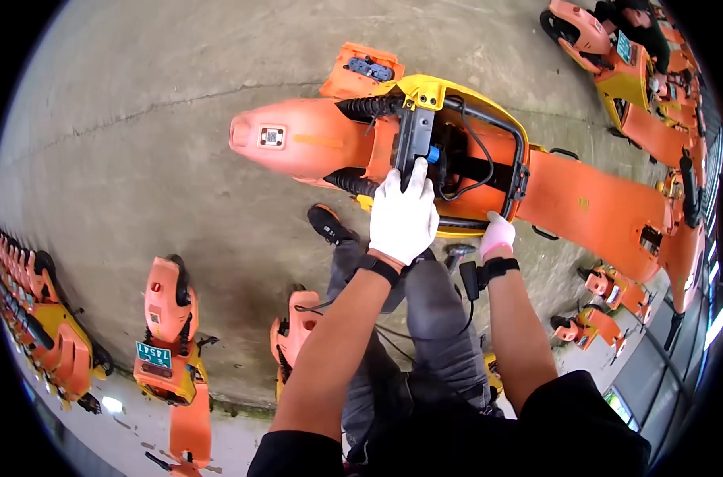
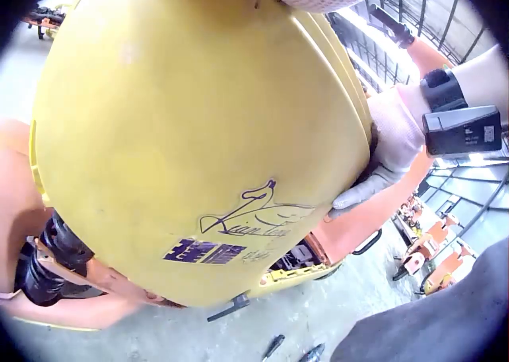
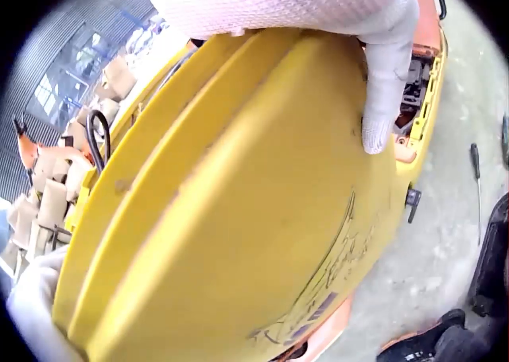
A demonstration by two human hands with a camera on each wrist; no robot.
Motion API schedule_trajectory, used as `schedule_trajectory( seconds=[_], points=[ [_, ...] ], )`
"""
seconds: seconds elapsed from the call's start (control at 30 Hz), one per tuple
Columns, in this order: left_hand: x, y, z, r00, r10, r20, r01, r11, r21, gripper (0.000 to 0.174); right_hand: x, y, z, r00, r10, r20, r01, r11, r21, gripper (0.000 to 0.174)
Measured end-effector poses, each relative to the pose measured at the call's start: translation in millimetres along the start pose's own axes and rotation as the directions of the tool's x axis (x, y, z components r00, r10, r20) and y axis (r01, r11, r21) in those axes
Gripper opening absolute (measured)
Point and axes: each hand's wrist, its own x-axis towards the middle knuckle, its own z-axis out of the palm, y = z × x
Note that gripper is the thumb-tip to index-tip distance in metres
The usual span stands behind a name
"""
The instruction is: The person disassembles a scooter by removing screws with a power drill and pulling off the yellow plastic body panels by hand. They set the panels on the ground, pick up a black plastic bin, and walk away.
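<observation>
An orange and yellow scooter (image 1: 322, 139) stands in front of me, its middle compartment exposed with black tubing and cables inside. My gloved left hand (image 1: 405, 215) lies palm down over its near side, extended fingers touching the end of a black bar-shaped part (image 1: 415, 131) beside a blue knob (image 1: 434, 154). Farther right, my gloved right hand (image 1: 499, 236) grips the rim of the compartment. In the left wrist view its thumb lies on the outer face of a yellow body panel (image 2: 191, 131) marked with dark writing. A black lever (image 2: 231, 307) protrudes below that panel.
An orange part (image 1: 353, 75) with a dark fitting lies beyond the scooter. A screwdriver (image 3: 475, 167) is on the floor near my shoe (image 3: 421, 338). More scooters (image 1: 171, 334) stand around, and another person (image 1: 643, 36) bends over one at upper right.
</observation>
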Motion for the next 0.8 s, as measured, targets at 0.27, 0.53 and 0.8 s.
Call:
schedule_trajectory(
  seconds=[0.27,0.53,0.8],
  points=[
    [1,2,-4,1.0,0.005,0.01,-0.005,1.0,-0.003,0.037,36,26,3,0.948,-0.315,0.043,0.269,0.724,-0.636,0.017],
    [4,-1,-1,0.994,0.102,-0.029,-0.1,0.994,0.054,0.029,-34,-31,11,0.824,-0.263,0.502,0.452,-0.23,-0.862,0.025],
    [3,-5,-17,0.98,0.156,0.122,-0.158,0.987,0.003,0.039,-39,-13,17,0.969,-0.245,-0.002,0.162,0.645,-0.747,0.026]
  ],
)
